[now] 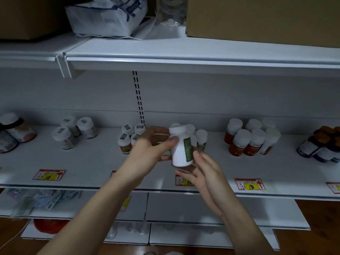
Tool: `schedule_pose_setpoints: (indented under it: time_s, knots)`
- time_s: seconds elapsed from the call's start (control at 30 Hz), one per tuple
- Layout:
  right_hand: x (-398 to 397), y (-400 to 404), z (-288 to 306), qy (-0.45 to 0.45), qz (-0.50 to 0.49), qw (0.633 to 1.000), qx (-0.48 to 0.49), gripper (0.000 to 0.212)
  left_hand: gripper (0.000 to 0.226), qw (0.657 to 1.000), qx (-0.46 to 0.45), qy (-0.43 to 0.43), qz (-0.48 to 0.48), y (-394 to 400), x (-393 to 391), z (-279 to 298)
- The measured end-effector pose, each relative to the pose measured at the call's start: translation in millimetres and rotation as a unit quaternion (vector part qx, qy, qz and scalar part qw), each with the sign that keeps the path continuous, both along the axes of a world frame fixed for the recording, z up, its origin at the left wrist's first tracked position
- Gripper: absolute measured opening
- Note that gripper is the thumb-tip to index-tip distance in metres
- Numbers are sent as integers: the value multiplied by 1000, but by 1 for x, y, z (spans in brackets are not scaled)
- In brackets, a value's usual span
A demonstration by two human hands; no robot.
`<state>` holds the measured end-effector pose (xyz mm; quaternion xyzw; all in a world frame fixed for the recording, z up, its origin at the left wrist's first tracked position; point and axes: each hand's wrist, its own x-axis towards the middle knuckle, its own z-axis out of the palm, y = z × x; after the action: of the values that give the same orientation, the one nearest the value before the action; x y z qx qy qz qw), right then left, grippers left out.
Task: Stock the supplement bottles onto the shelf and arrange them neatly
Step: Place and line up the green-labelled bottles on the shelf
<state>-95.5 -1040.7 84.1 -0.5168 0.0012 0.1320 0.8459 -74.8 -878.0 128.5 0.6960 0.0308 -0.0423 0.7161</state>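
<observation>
White plastic fills our hands: a supplement bottle [181, 148] with a white cap and a green label strip down its side, held upright in the air just in front of the middle shelf [92, 162]. Our left hand [152, 144] has its grip clamped on the bottle, thumb pressed across the near face below the cap and fingers curled round the far side. Our right hand [200, 173] lies under and beside the bottle's base, its fingers nearly straight and spread, fingertips touching the lower right edge; that grip is apart, not wrapped round anything

Directly behind the held bottle a small cluster of matching white bottles [199, 138] stands on the shelf, partly hidden. To the left of our left hand stands a group of small orange-labelled bottles [128, 138] with stickers on their caps, and farther left three more white-capped bottles [73, 131] stand loosely apart. To the right a tight group of red bottles [252, 140] with white caps stands in two rows. Dark jars [323, 146] with orange lids sit at the far right edge. Red-and-yellow price tags [251, 184] line the shelf's front lip. On the upper shelf [184, 52] rest a cardboard box [263, 19] and a crumpled white bag [106, 17]
</observation>
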Motion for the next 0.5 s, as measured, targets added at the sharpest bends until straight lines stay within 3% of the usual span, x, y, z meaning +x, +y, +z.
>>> schedule_pose_setpoints:
  time_s: [0.17,0.33,0.5]
  knots:
    - [3,3,-2,-15,-35,999,-37,28,18,1000,14,0,5,2,1,0]
    - [5,8,-4,-59,-76,987,-128,32,38,996,86,-15,-20,5,2,0]
    - [9,7,-6,-68,-76,982,-160,26,30,999,42,0,-15,8,6,0]
